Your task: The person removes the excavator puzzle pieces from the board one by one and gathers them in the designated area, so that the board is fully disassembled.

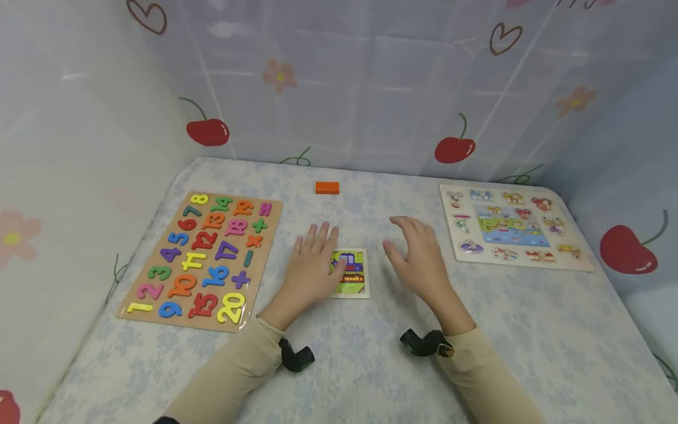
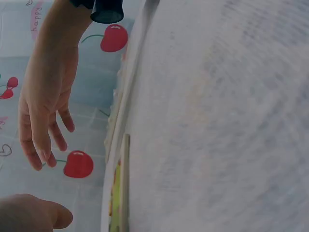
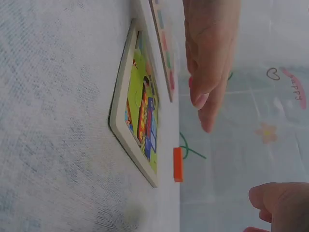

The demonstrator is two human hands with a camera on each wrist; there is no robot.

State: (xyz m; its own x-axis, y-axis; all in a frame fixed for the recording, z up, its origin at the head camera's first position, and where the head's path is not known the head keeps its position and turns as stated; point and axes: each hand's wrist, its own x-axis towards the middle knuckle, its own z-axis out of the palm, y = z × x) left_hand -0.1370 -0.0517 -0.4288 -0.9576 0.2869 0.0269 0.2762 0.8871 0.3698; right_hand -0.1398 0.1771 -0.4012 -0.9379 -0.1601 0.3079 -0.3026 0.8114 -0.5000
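Observation:
A small square jigsaw puzzle (image 1: 358, 275) with a vehicle picture and a pale wooden border lies flat on the table. My left hand (image 1: 313, 262) is held over its left part, fingers spread and pointing away, hiding that side of the picture. In the right wrist view the puzzle (image 3: 140, 111) shows its pieces set in the frame, and the left hand (image 3: 211, 63) hovers above it. My right hand (image 1: 421, 265) is raised to the right of the puzzle, fingers relaxed and slightly bent, with nothing in it.
At left lies a number board (image 1: 212, 259) with colourful numerals and signs. A picture puzzle board (image 1: 516, 227) lies at the back right. Behind the small puzzle is an orange block (image 1: 327, 188). Patterned curtains (image 1: 339, 88) stand around the table's back and sides.

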